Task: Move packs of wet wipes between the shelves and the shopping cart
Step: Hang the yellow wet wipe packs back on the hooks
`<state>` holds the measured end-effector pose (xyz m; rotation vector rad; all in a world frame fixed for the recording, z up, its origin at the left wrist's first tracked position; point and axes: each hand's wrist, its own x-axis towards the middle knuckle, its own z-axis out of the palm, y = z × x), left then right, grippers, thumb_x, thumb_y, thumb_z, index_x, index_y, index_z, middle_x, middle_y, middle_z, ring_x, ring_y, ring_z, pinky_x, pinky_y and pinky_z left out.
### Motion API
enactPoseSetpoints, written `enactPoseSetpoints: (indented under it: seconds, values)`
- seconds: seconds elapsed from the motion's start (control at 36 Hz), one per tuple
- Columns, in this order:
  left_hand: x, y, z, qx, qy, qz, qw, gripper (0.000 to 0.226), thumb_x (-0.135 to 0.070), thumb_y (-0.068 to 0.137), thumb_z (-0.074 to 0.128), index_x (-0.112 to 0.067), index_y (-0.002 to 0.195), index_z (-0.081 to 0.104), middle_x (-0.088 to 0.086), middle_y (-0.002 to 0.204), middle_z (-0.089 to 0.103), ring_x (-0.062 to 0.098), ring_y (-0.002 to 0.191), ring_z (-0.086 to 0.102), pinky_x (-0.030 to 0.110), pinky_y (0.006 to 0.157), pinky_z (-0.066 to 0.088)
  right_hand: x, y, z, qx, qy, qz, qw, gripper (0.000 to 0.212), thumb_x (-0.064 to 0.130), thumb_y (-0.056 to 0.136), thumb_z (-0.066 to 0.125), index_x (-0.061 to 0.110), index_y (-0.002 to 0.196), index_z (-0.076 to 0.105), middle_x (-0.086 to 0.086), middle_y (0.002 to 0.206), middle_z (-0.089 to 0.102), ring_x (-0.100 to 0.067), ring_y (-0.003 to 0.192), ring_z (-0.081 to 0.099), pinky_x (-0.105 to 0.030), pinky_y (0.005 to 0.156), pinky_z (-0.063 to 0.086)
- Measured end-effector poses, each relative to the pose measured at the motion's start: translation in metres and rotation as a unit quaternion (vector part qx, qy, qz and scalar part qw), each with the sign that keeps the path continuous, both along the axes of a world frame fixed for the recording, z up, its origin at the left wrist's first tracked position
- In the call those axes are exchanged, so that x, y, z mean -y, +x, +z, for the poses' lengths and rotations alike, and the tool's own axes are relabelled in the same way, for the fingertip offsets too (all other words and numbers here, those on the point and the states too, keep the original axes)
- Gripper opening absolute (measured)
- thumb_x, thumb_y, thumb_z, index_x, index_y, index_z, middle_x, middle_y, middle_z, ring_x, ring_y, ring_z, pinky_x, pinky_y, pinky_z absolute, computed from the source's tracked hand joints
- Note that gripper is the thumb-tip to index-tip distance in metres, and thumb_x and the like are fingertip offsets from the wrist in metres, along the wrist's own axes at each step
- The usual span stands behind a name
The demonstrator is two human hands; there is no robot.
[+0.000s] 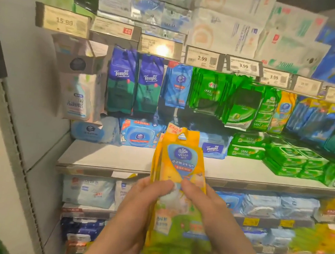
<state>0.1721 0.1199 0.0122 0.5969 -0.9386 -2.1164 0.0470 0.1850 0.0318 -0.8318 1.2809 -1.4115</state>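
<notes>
I hold a small stack of yellow Vinda wet wipe packs (181, 163) upright in front of the shelves, hang holes at the top. My left hand (137, 212) grips the stack's left side with the thumb on its front. My right hand (213, 216) grips the right side, thumb pressed on the front too. More yellow packs of the same kind (284, 112) hang on a peg at the right of the hanging row. No shopping cart is in view.
The grey shelf board (101, 157) has bare room at its front left. Hanging above it are blue Tempo packs (135, 84) and green packs (227, 100); price tags (202, 59) line the rail. A white side panel (21, 90) bounds the left.
</notes>
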Motion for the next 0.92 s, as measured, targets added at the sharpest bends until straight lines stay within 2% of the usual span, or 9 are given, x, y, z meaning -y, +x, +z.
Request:
enactPoseSetpoints:
  seconds: [0.06,0.17,0.31,0.44,0.58,0.69,0.81,0.86,0.92]
  values:
    - [0.019,-0.005,-0.001,0.015,-0.011,0.002,1.000,0.052,-0.005,0.067,0.076,0.009,0.114,0.060,0.025,0.088,0.074,0.032,0.077,0.075,0.034,0.061,0.059,0.017,-0.002,0.003,-0.008,-0.004,-0.003,1.000,0.047,0.038,0.076,0.072,0.022,0.120,0.071,-0.007,0.108,0.078,-0.028,0.099,0.075,-0.037,0.076,0.058]
    - [0.053,-0.016,0.000,0.032,-0.035,0.010,0.999,0.072,-0.012,0.054,0.079,0.013,0.118,0.056,0.023,0.083,0.074,0.026,0.073,0.075,0.028,0.054,0.057,0.042,-0.011,0.009,0.004,-0.007,-0.022,1.000,0.039,0.031,0.085,0.068,0.017,0.121,0.070,-0.011,0.109,0.077,-0.031,0.100,0.074,-0.033,0.070,0.060]
    - [0.070,-0.038,-0.003,0.004,-0.010,-0.044,0.999,0.073,-0.027,0.063,0.082,-0.004,0.129,0.059,0.028,0.115,0.069,0.047,0.103,0.068,0.065,0.091,0.052,0.060,-0.030,0.009,0.036,0.001,-0.090,0.995,0.045,0.029,0.078,0.072,0.012,0.119,0.071,-0.018,0.107,0.076,-0.042,0.103,0.071,-0.050,0.086,0.059]
    - [0.072,-0.078,0.004,-0.044,-0.012,-0.138,0.989,0.039,-0.019,0.069,0.068,-0.002,0.103,0.076,0.027,0.105,0.072,0.038,0.086,0.072,0.053,0.077,0.059,0.059,-0.066,0.002,0.041,0.013,-0.150,0.988,0.042,0.027,0.080,0.072,0.012,0.119,0.071,-0.018,0.108,0.076,-0.042,0.103,0.071,-0.051,0.086,0.059]
    - [0.068,-0.134,0.006,-0.028,-0.033,-0.182,0.982,0.047,-0.018,0.068,0.072,0.003,0.109,0.072,0.031,0.107,0.070,0.040,0.086,0.071,0.051,0.080,0.057,0.040,-0.107,0.004,0.041,0.021,-0.194,0.980,0.038,0.024,0.083,0.071,0.010,0.118,0.071,-0.014,0.099,0.078,-0.029,0.087,0.077,-0.035,0.064,0.063]
    - [0.057,-0.189,0.007,0.025,-0.049,-0.200,0.978,0.075,-0.030,0.051,0.087,0.002,0.116,0.069,0.039,0.117,0.062,0.059,0.107,0.060,0.074,0.096,0.042,0.013,-0.153,0.007,0.056,0.029,-0.243,0.968,0.028,0.021,0.087,0.070,0.003,0.108,0.064,-0.002,0.066,0.075,-0.009,0.052,0.071,-0.017,0.039,0.049]
    - [0.033,-0.239,0.000,0.036,-0.068,-0.216,0.973,0.064,-0.032,0.069,0.081,0.004,0.120,0.067,0.038,0.119,0.063,0.057,0.109,0.060,0.069,0.096,0.046,-0.005,-0.207,-0.010,0.071,-0.006,-0.253,0.965,0.060,0.031,0.071,0.080,0.006,0.123,0.064,-0.019,0.105,0.076,-0.039,0.096,0.074,-0.055,0.087,0.059]
    - [0.023,-0.264,0.007,0.044,-0.067,-0.224,0.971,0.050,-0.023,0.075,0.079,0.005,0.116,0.068,0.034,0.109,0.068,0.046,0.095,0.070,0.055,0.084,0.057,-0.017,-0.238,-0.017,0.053,-0.004,-0.273,0.961,0.058,0.034,0.068,0.084,0.009,0.118,0.068,-0.016,0.107,0.076,-0.038,0.101,0.073,-0.057,0.095,0.055]
    - [0.018,-0.292,0.005,0.081,-0.108,-0.231,0.964,0.093,-0.051,0.047,0.092,0.003,0.118,0.066,0.018,0.085,0.077,0.027,0.076,0.076,0.038,0.070,0.061,-0.030,-0.267,-0.020,0.029,-0.004,-0.275,0.961,0.059,0.039,0.064,0.091,0.012,0.112,0.072,-0.012,0.106,0.077,-0.035,0.104,0.073,-0.053,0.098,0.054]
